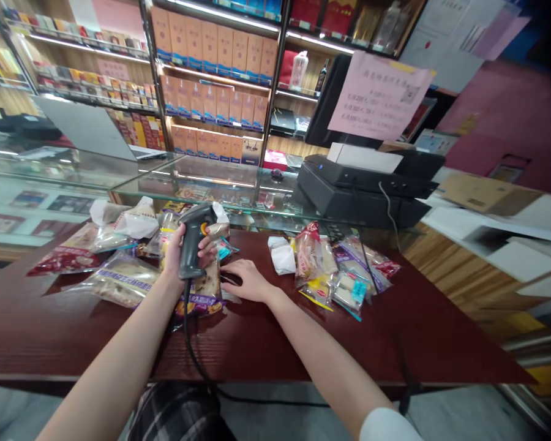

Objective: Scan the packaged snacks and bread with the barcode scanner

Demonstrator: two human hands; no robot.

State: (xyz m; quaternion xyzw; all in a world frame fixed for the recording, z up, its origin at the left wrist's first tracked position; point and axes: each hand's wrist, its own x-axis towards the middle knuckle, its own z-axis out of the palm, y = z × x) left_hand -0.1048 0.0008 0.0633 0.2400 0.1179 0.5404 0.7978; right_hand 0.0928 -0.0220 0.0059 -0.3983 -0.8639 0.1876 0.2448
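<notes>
My left hand [173, 252] is wrapped round a black barcode scanner [193, 248], held upright with its cord hanging toward me. Just behind the scanner lies a bread package [210, 286] with a purple and yellow lower edge, partly hidden by it. My right hand [249, 280] rests low over the table at that package's right side, fingers and thumb apart; whether the fingertips touch the wrapper I cannot tell. Close to my left hand is a clear bag of flat bread [125, 280] with a purple band.
More packaged snacks pile up on the left, including a red bag [71, 251]. Another group of snack packs [319, 266] lies on the right of the dark red table [275, 349]. A black receipt printer and cash drawer [358, 190] stand behind, and a laptop [85, 128] sits on the glass counter.
</notes>
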